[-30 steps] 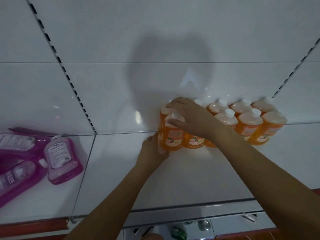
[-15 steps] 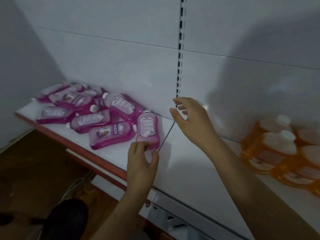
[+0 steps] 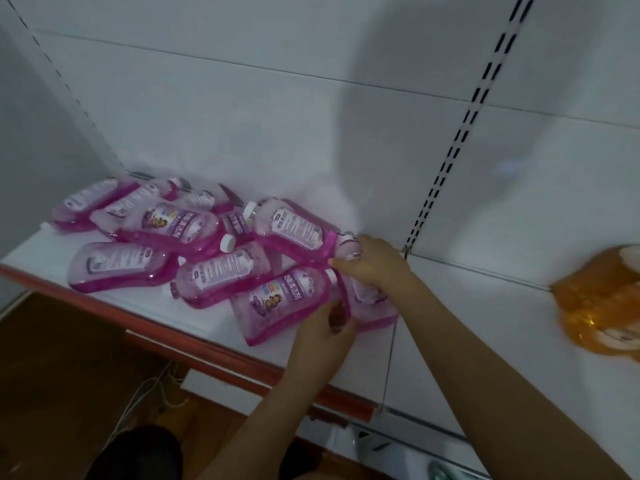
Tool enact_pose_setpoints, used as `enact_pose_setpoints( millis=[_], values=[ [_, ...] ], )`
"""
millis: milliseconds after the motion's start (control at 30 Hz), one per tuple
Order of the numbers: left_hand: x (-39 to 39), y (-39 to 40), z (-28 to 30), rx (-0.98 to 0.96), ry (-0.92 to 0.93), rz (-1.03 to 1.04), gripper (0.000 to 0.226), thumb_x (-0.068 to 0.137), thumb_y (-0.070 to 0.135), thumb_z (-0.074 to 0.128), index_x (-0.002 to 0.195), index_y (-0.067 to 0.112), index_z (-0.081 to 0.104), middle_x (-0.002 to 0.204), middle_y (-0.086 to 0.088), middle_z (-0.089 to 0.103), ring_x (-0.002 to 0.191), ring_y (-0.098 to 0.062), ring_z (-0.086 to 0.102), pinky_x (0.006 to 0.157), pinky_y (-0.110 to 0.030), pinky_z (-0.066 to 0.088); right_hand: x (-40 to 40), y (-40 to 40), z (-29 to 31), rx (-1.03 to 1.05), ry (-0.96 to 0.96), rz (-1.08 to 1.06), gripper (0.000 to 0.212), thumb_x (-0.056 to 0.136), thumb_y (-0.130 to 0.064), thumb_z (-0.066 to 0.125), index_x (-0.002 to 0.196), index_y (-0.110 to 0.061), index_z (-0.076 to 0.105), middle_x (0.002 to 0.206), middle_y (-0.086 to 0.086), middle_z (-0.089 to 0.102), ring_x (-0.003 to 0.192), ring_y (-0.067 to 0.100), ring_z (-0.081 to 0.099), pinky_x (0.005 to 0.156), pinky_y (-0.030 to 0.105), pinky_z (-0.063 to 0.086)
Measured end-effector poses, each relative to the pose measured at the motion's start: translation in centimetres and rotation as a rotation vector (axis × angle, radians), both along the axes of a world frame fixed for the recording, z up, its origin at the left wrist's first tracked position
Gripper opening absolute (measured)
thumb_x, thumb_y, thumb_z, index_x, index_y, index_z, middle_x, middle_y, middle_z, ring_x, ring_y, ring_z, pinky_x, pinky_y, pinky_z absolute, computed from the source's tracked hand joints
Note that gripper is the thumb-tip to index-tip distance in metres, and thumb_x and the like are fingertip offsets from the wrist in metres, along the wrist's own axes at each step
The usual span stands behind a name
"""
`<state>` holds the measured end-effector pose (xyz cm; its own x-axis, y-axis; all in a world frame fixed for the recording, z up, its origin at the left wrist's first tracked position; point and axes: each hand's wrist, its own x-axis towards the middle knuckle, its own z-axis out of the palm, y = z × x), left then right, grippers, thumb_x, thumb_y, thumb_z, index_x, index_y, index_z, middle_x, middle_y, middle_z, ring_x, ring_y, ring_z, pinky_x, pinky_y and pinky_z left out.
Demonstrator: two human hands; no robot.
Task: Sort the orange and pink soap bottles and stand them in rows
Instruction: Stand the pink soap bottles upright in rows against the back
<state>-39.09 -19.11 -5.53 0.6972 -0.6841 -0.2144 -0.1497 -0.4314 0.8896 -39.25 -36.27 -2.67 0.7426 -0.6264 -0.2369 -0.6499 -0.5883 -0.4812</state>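
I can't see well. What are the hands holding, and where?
Both hold one pink bottle: the right hand at its cap end, the left hand at its bottom edge.

Left hand (image 3: 323,329): forearm reaching up from below, fingers curled round the near end of a pink bottle (image 3: 287,303). Right hand (image 3: 372,263): arm extended from lower right, fingers curled over the bottle's far side, knuckles up.
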Motion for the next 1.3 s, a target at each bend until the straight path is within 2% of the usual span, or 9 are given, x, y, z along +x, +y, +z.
enact_pose_setpoints(
  millis=[233,367,467,600,733,833,933,1167,1300],
  values=[
    [0.8,-0.1,0.0,-0.055,0.168,-0.073,0.028,0.093,0.020,0.061,0.121,0.024,0.062,0.101,0.018,0.064,0.088,0.017,0.054,0.068,0.004,0.040,0.0,0.8,1.1,-0.028,0.067,-0.083,0.065,0.071,-0.063,0.073,0.106,-0.012,0.056,0.103,0.006,0.062,0.091,0.022,0.059,0.075,0.032,0.051],
    [1.2,-0.6,0.3,-0.107,0.402,-0.055,0.014,0.095,0.030,0.060,0.105,0.025,0.068,0.109,0.000,0.072,0.103,-0.017,0.067,0.091,-0.021,0.053,-1.6,0.7,1.4,0.029,-0.037,-0.135,0.064,0.069,-0.061,0.069,0.113,-0.016,0.057,0.103,0.002,0.061,0.091,0.019,0.058,0.071,0.029,0.046],
    [1.2,-1.1,0.6,-0.239,0.774,-0.071,0.037,0.089,0.044,0.062,0.115,0.018,0.066,0.114,-0.010,0.073,0.111,-0.026,0.067,0.103,-0.047,0.048,-3.5,0.8,1.9,0.190,-0.270,-0.204,0.038,0.080,-0.045,0.069,0.109,-0.022,0.063,0.100,-0.003,0.064,0.089,0.015,0.060,0.072,0.027,0.048],
    [1.8,-1.2,0.8,-0.341,1.056,-0.274,0.070,0.078,0.060,0.064,0.133,0.016,0.055,0.131,-0.020,0.062,0.119,-0.036,0.061,0.099,-0.048,0.049,-5.1,1.2,3.1,0.638,-0.575,-0.247,0.036,0.084,-0.040,0.058,0.114,-0.022,0.065,0.106,0.006,0.069,0.093,0.025,0.067,0.076,0.043,0.057],
    [2.1,-1.9,2.4,-0.229,0.734,-0.236,0.050,0.080,0.047,0.071,0.116,0.013,0.063,0.110,-0.013,0.072,0.101,-0.028,0.070,0.085,-0.041,0.058,-6.5,0.8,4.8,0.811,-0.670,-0.176,0.029,0.093,-0.036,0.055,0.118,-0.023,0.064,0.109,0.003,0.071,0.093,0.021,0.069,0.077,0.032,0.057],
    [2.2,-2.8,3.2,-0.161,0.382,-0.225,0.051,0.066,0.045,0.080,0.109,0.023,0.063,0.101,0.000,0.073,0.085,-0.007,0.072,0.071,-0.022,0.057,-7.5,-0.2,5.7,0.623,-0.614,-0.149,0.035,0.091,-0.048,0.060,0.118,-0.026,0.064,0.109,-0.001,0.072,0.098,0.018,0.071,0.089,0.039,0.057],
    [2.3,-3.6,3.6,-0.120,0.181,-0.199,0.053,0.069,0.036,0.086,0.111,0.027,0.056,0.098,0.010,0.070,0.078,0.005,0.068,0.061,-0.011,0.051,-8.0,-0.8,6.3,0.401,-0.549,-0.150,0.050,0.082,-0.056,0.068,0.125,-0.032,0.060,0.112,-0.010,0.068,0.095,0.006,0.067,0.078,0.024,0.058],
    [4.7,-5.9,4.7,-0.134,0.100,-0.279,0.045,0.073,0.031,0.084,0.111,0.023,0.060,0.101,0.008,0.072,0.093,-0.007,0.069,0.078,-0.022,0.056,-8.3,-3.0,7.6,0.199,-0.547,-0.030,0.052,0.084,-0.046,0.070,0.132,-0.033,0.055,0.116,-0.019,0.065,0.104,-0.001,0.063,0.094,0.026,0.052],
    [6.3,-8.4,5.0,-0.142,-0.067,-0.291,0.052,0.066,0.032,0.089,0.110,0.023,0.061,0.099,0.006,0.071,0.091,-0.011,0.067,0.081,-0.028,0.056,-7.8,-4.2,7.7,0.151,-0.562,0.018,0.050,0.084,-0.036,0.074,0.130,-0.033,0.055,0.116,-0.016,0.062,0.101,-0.001,0.061,0.086,0.018,0.050]
  ],
)
